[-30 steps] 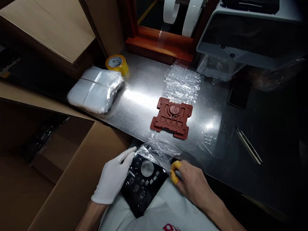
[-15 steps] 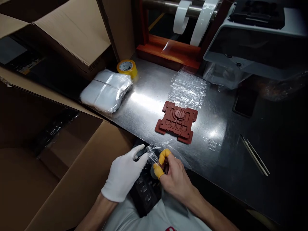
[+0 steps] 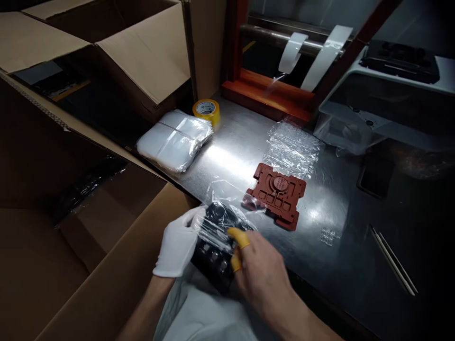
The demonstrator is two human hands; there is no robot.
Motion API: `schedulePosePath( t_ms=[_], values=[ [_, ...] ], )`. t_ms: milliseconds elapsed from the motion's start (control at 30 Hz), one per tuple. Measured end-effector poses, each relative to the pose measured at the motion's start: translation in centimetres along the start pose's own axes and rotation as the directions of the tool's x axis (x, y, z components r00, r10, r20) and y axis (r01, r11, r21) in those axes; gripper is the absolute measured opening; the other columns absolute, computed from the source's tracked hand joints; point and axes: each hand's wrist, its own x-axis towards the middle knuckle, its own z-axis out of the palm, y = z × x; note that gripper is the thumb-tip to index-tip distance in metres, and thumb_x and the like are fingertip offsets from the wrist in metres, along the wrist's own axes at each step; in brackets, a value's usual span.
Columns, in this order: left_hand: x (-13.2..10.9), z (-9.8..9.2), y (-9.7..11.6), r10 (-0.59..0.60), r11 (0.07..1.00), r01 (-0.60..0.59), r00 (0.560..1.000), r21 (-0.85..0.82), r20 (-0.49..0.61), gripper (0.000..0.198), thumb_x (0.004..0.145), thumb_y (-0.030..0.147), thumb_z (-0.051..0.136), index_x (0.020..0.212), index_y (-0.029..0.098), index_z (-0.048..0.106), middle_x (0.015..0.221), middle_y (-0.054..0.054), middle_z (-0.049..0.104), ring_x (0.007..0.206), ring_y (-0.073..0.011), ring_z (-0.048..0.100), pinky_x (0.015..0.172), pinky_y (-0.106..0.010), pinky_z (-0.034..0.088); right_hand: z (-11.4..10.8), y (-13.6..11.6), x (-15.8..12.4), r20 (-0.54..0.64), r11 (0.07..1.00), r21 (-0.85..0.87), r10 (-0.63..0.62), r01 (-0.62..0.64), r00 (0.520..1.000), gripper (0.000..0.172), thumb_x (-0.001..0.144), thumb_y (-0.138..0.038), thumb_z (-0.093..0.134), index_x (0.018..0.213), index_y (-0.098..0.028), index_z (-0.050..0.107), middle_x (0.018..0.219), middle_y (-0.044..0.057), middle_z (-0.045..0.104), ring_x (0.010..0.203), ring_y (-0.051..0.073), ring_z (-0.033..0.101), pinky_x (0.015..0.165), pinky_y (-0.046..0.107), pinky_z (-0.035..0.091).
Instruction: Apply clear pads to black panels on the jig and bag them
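Note:
A black plastic panel with several button-like squares (image 3: 210,258) is tilted over my lap at the table's front edge. A clear plastic bag (image 3: 216,235) covers its upper part. My left hand (image 3: 177,244), in a white glove, grips the panel and film at the left edge. My right hand (image 3: 254,260), with yellow finger cots on thumb and forefinger, pinches the film at the panel's right side; the exact grip is blurred. Just beyond lies a reddish-brown moulded fixture (image 3: 279,194), its near left corner seen through loose film.
A stack of clear bags (image 3: 172,139) and a yellow tape roll (image 3: 206,111) lie at the left. Behind the fixture is a crinkled clear sheet (image 3: 293,147). Tweezers (image 3: 393,260) and a phone (image 3: 376,176) lie right. An open carton (image 3: 117,265) stands beside my left arm.
The bag has been drawn down over the upper part of the black panel. The panel has risen towards the table, and my right hand has moved down its right side. The view has shifted.

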Motion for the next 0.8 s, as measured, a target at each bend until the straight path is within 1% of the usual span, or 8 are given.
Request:
schedulePosePath(
  t_ms=[133,333,467,567,600,667,733,800],
  values=[
    [1.6,-1.0,0.6,0.015,0.998,-0.023,0.991,-0.057,-0.135,0.035,0.094,0.045,0.059,0.119,0.024,0.074,0.117,-0.001,0.074,0.114,-0.0205,0.066,0.096,-0.024,0.049,0.2,2.1,0.4,-0.148,0.997,-0.076,0.009,-0.02,0.989,0.026,0.089,-0.015,0.057,0.114,-0.016,0.052,0.088,0.008,0.061,0.076,0.022,0.057,0.067,0.035,0.046],
    [4.2,-0.5,0.9,0.102,0.977,-0.139,0.971,-0.161,-0.215,0.029,0.091,0.042,0.065,0.108,0.022,0.076,0.106,-0.001,0.076,0.1,-0.0202,0.07,0.089,-0.024,0.052,1.6,0.4,0.1,-0.105,0.934,0.262,-0.223,0.244,0.969,0.026,0.085,-0.004,0.056,0.107,-0.018,0.052,0.087,0.008,0.063,0.075,0.02,0.057,0.066,0.033,0.046],
    [5.0,-1.0,1.6,0.141,0.97,-0.175,0.971,-0.171,-0.195,0.028,0.092,0.04,0.064,0.109,0.021,0.076,0.106,0.0,0.076,0.101,-0.0189,0.069,0.087,-0.022,0.052,3.1,1.2,-0.5,0.004,0.805,0.593,0.014,-0.013,1.0,0.019,0.09,-0.015,0.059,0.107,-0.021,0.057,0.096,0.007,0.064,0.085,0.021,0.06,0.077,0.036,0.05],
    [5.0,-1.4,2.6,0.166,0.966,-0.191,0.975,-0.175,-0.146,0.028,0.095,0.038,0.061,0.111,0.021,0.076,0.11,-0.001,0.075,0.105,-0.0181,0.068,0.087,-0.02,0.051,4.5,2.3,-0.8,0.138,0.426,0.847,0.4,-0.317,0.906,0.019,0.093,-0.036,0.064,0.104,-0.023,0.056,0.091,0.003,0.063,0.081,0.018,0.061,0.073,0.032,0.054],
    [4.9,-1.3,3.0,0.175,0.966,-0.193,0.977,-0.17,-0.119,0.029,0.095,0.038,0.06,0.113,0.02,0.075,0.111,-0.001,0.075,0.106,-0.0182,0.068,0.088,-0.019,0.051,4.9,2.4,-0.8,0.236,0.236,0.9,0.445,-0.367,0.864,0.028,0.093,-0.047,0.062,0.105,-0.022,0.056,0.09,0.004,0.064,0.078,0.018,0.063,0.07,0.031,0.055],
    [4.7,-0.9,3.9,0.198,0.966,-0.198,0.98,-0.166,-0.02,0.032,0.096,0.039,0.059,0.117,0.021,0.074,0.113,-0.002,0.075,0.106,-0.0192,0.068,0.087,-0.02,0.051,5.2,2.4,-0.4,0.454,-0.094,0.888,0.324,-0.449,0.83,0.05,0.091,-0.066,0.054,0.108,-0.019,0.059,0.086,0.007,0.067,0.07,0.019,0.066,0.061,0.032,0.056],
    [4.3,-0.4,4.6,0.218,0.965,-0.203,0.973,-0.167,0.077,0.035,0.096,0.042,0.058,0.12,0.02,0.073,0.114,-0.003,0.074,0.105,-0.0206,0.069,0.086,-0.022,0.052,5.0,2.2,0.2,0.56,-0.213,0.823,0.145,-0.526,0.816,0.062,0.089,-0.071,0.053,0.108,-0.012,0.064,0.077,0.01,0.071,0.059,0.021,0.068,0.052,0.032,0.054],
    [3.9,-0.1,5.0,0.2,0.973,-0.183,0.973,-0.143,0.113,0.037,0.095,0.045,0.059,0.118,0.02,0.073,0.109,-0.003,0.076,0.101,-0.021,0.069,0.083,-0.022,0.052,4.1,2.1,0.8,0.549,-0.19,0.831,0.129,-0.523,0.826,0.057,0.091,-0.063,0.057,0.103,-0.008,0.068,0.069,0.012,0.071,0.053,0.022,0.068,0.046,0.029,0.051]
  ],
)
